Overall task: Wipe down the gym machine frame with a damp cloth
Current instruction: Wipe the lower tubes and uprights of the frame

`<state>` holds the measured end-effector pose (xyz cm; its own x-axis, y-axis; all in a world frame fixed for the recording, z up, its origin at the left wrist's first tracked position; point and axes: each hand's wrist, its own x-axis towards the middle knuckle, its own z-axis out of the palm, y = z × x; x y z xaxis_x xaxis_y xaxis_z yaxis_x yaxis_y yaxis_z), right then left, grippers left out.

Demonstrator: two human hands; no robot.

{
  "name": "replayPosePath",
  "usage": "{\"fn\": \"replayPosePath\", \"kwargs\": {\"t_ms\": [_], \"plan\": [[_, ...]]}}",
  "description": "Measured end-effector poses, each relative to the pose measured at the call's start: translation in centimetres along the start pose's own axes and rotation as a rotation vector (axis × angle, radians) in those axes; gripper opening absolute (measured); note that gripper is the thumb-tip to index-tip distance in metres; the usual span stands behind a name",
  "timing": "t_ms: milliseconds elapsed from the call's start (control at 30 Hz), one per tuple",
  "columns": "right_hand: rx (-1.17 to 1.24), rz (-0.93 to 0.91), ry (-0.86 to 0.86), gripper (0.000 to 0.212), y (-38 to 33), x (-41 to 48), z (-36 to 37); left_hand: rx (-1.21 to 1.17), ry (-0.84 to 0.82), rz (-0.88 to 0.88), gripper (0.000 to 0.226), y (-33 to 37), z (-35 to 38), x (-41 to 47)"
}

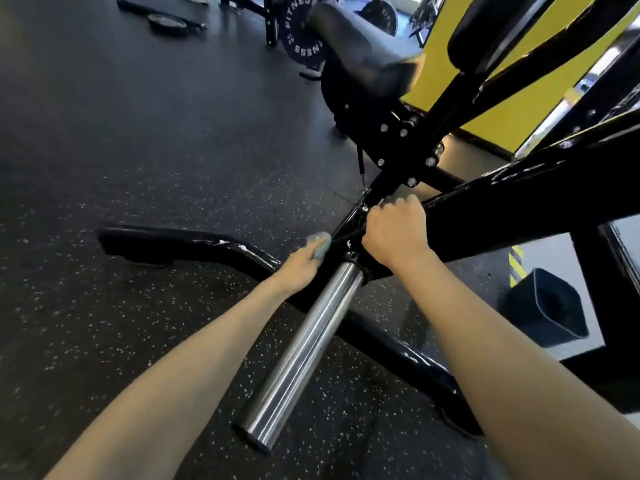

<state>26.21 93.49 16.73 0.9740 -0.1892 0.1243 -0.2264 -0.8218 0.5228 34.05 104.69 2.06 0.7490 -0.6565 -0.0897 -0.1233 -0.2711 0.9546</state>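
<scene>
The black gym machine frame (512, 216) runs from the right side down to a joint at the centre. A chrome weight peg (304, 344) sticks out of that joint toward me. My left hand (304, 263) grips a bunched grey-blue cloth (319, 244) and holds it against the frame just left of the peg's base. My right hand (396, 230) curls its fingers over the thick black beam right above the peg. The cloth is mostly hidden inside my fist.
A curved black base leg (180, 242) lies on the speckled rubber floor at left. A dark bin (550, 306) stands at the right under the beam. A padded roller (356, 46) and a weight plate (299, 29) sit beyond, before a yellow wall (502, 109).
</scene>
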Motion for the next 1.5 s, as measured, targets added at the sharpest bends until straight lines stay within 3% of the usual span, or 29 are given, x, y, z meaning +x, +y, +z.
{"fn": "replayPosePath", "kwargs": {"t_ms": [100,167,300,367,467,567,633,767,900,1067,1233,1400,1500], "plan": [[-0.023,-0.015,-0.002,0.014,-0.2,0.0,0.8,-0.124,-0.072,0.089,0.052,0.3,1.3,-1.4],[-0.060,-0.026,0.015,0.017,-0.1,0.0,1.5,-0.118,-0.027,0.104,0.058,-1.9,1.5,-1.8],[-0.058,-0.024,0.043,0.028,0.0,0.6,1.8,-0.104,0.089,-0.043,0.067,-5.6,0.3,-0.2],[-0.051,-0.048,0.042,0.029,0.2,0.8,1.6,-0.137,0.078,0.004,0.068,-5.1,0.6,0.2],[-0.051,-0.064,0.042,0.029,0.7,0.6,1.9,0.007,-0.004,0.356,0.075,-2.8,2.1,-0.5],[-0.087,-0.090,0.086,0.018,0.5,0.2,2.1,0.427,-0.041,0.766,0.081,-1.9,0.7,-0.1],[-0.083,-0.103,0.061,0.017,0.5,0.3,1.9,0.610,-0.032,0.880,0.089,-3.1,-0.9,0.9],[-0.013,-0.098,0.081,0.033,0.5,0.4,2.0,0.674,0.004,0.817,0.094,-3.6,-1.4,1.6],[-0.066,-0.115,0.081,0.035,0.4,0.4,2.1,0.638,0.000,0.971,0.076,-1.1,-0.1,2.0],[-0.015,-0.097,0.068,0.033,0.2,0.0,1.7,0.733,0.018,0.877,0.095,-5.7,-1.7,1.2],[-0.015,-0.088,0.092,0.035,0.2,0.2,1.9,0.723,-0.026,0.994,0.078,-3.0,-0.9,1.3],[-0.005,-0.091,0.041,0.031,0.0,0.1,1.8,0.766,-0.024,0.946,0.096,-4.8,-1.6,1.1],[-0.067,-0.099,0.090,0.039,-0.1,0.2,1.9,0.717,-0.035,1.022,0.094,-2.5,-0.6,1.5]]}}
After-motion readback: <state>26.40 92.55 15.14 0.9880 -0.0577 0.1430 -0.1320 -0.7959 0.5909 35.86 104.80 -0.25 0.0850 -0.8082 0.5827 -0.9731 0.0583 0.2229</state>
